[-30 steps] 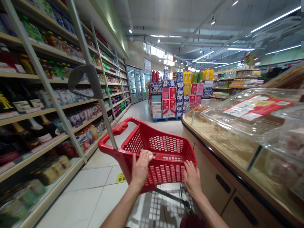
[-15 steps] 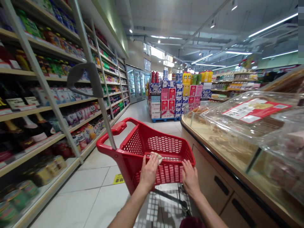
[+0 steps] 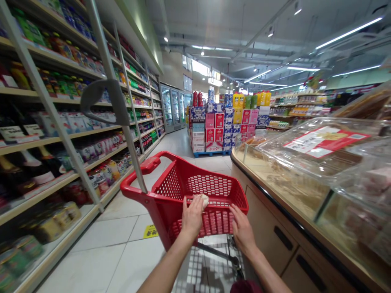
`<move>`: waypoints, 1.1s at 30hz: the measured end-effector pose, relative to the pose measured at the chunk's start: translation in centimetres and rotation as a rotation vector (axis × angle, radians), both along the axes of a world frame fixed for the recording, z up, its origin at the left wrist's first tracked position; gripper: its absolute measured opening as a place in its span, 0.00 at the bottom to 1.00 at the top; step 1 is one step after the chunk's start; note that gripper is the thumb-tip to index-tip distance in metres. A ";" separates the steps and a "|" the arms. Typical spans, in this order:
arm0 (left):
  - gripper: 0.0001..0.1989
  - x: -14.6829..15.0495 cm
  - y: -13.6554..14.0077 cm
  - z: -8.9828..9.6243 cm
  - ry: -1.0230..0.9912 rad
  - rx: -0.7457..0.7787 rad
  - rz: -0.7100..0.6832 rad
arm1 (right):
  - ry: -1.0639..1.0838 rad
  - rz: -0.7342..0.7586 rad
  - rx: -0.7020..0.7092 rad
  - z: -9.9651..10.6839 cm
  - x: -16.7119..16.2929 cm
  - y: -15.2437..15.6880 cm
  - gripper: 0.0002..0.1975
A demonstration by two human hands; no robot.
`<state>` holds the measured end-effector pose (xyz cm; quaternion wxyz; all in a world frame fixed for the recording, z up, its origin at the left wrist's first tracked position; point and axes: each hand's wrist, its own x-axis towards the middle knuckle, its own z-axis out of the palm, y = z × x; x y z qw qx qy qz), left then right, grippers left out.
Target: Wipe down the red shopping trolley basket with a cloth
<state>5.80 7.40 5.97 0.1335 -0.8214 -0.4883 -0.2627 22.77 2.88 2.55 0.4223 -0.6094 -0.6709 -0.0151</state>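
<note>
A red plastic shopping cart (image 3: 183,185) with perforated walls stands side-on in front of me, its basket bare inside. My left hand (image 3: 193,217) lies over the near rim, fingers curled on a small bunched white cloth (image 3: 204,200) pressed to that rim. Most of the cloth is hidden behind the fingers. At the basket's right end, my right hand (image 3: 242,228) reaches to the same rim with its fingers stretched out and nothing visible in them. A metal pole with a grey handle (image 3: 117,101) rises from the cart's left end.
Drink shelves (image 3: 73,138) line the left side. A bakery counter (image 3: 269,195) with clear plastic lids (image 3: 320,150) runs close along the right, near the cart's right end. Stacked drink cartons (image 3: 214,130) stand ahead. A yellow sticker (image 3: 150,231) marks the tiled floor.
My right hand has shifted slightly left along the rim, its fingers closer together. My left hand stays on the rim with the cloth. The view has shifted slightly.
</note>
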 end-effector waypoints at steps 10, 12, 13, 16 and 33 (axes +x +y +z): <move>0.26 -5.2 0.2 1.7 0.174 -0.052 0.173 | -0.117 0.178 -0.083 3.4 -9.5 3.6 0.27; 0.24 -6.1 0.1 2.2 0.220 -0.083 0.173 | -0.156 0.147 -0.099 3.4 -9.9 4.3 0.26; 0.23 -6.3 0.0 2.3 0.234 -0.094 0.169 | -0.174 0.145 -0.103 3.2 -9.6 4.5 0.26; 0.22 -6.4 -0.3 2.4 0.240 -0.093 0.182 | -0.230 0.136 -0.117 1.9 -6.2 4.3 0.27; 0.31 -5.2 -1.9 1.9 0.252 -0.188 0.248 | -0.169 -0.215 -0.069 -1.7 2.8 2.0 0.27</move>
